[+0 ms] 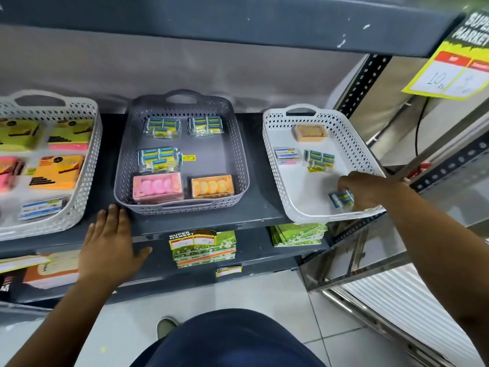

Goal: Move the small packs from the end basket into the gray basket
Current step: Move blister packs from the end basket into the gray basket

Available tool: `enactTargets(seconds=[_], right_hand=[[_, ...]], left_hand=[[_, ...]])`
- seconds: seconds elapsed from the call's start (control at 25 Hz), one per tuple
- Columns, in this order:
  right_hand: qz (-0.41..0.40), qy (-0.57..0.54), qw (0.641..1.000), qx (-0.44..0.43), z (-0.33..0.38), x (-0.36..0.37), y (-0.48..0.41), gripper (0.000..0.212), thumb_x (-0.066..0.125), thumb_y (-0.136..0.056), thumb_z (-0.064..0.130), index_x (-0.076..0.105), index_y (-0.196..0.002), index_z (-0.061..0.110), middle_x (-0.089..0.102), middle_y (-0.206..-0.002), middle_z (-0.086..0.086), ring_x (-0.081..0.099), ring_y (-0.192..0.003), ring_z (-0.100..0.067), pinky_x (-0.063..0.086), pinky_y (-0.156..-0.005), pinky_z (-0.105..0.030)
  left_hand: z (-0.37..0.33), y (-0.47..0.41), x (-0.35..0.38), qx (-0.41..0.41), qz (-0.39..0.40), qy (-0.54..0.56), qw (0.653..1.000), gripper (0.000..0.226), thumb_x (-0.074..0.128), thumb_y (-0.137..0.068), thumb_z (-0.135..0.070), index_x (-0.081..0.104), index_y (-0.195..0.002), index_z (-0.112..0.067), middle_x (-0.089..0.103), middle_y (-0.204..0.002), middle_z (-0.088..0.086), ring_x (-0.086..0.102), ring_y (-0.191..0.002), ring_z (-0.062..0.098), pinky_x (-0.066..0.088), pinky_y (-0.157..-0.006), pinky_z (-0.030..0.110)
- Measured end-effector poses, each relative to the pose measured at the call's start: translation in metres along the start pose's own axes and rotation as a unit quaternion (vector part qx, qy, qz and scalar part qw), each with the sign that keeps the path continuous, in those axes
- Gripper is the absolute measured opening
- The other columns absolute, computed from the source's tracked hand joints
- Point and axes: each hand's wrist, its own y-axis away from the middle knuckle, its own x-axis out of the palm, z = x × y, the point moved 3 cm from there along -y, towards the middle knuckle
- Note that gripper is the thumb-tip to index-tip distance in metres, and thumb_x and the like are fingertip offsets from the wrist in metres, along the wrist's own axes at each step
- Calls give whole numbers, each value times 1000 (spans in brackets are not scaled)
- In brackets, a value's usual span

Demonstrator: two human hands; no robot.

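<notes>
While right hand (370,189) grips blue pack (341,198) in white basket (275,165); left hand (111,239) flat, open.

A yellow and black sign (457,56) hanging at the far right reads "SUPER MARKET" at its top, with handwritten "10" and "9" in its two white boxes. On the lower shelf, near the middle, a green price card (202,242) also carries "SUPER MARKET". The print on the small packs and the yellow tag in the gray basket (182,152) is too blurred to read.
</notes>
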Motion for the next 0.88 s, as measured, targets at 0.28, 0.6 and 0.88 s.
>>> enactTargets(seconds=[0.28,0.6,0.88], right_hand=[[-117,-115,986,-20,32,-80,20,52,71,-47,49,59,-93,26,64,-87,-1,59,-76,-21,48,-63,-30],[-265,-192,924,-197,183,-187,-4,68,66,-50,48,64,-112,21,61,-105,-9,59,-90,-26,49,-80,-31],[-183,-122,959,-180,267,-185,-51,67,74,-59,44,60,-119,19,64,-117,-8,62,-97,-28,53,-85,-35]], left_hand=[[0,2,-1,-6,2,9,1000,100,77,-67,-45,28,-140,3,25,-152,25,19,-141,41,21,-114,53],[0,1,-3,-9,5,11,1000,99,73,-70,-48,26,-142,0,24,-153,21,18,-143,37,20,-116,49],[3,-6,-8,-18,21,28,999,95,70,-72,-49,25,-143,-5,23,-155,16,17,-143,33,25,-116,47]])
